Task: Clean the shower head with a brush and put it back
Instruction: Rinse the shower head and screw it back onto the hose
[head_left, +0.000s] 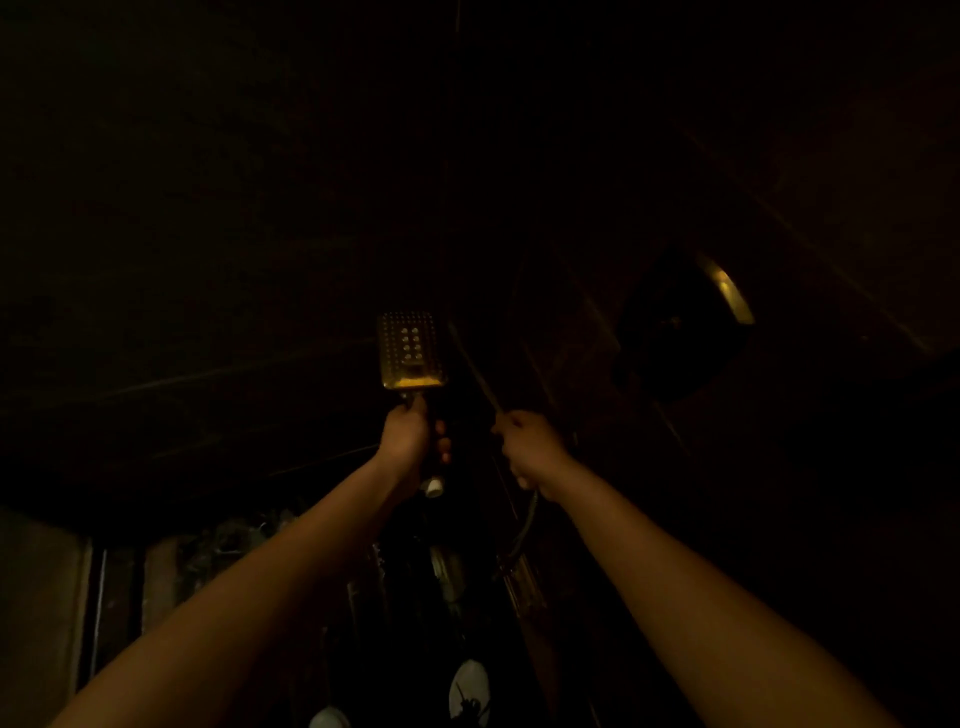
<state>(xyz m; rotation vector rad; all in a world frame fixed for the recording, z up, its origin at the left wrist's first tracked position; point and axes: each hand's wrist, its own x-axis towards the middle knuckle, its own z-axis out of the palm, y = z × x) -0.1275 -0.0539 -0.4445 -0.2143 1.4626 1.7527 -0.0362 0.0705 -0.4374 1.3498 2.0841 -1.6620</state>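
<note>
The room is very dark. A rectangular shower head (411, 349) with rows of nozzles faces me, held up high by its handle in my left hand (410, 436). A white end (432, 487) of the handle sticks out below that hand. My right hand (527, 447) is closed around a thin slanted rod or hose (475, 366) just to the right of the shower head; a hose (524, 535) hangs down from under this hand. No brush is visible.
A large round dark fixture with a lit rim (724, 288) sits on the wall at the upper right. Bottles and white objects (469, 693) stand low in the middle. A pale wall edge (41, 597) is at the lower left.
</note>
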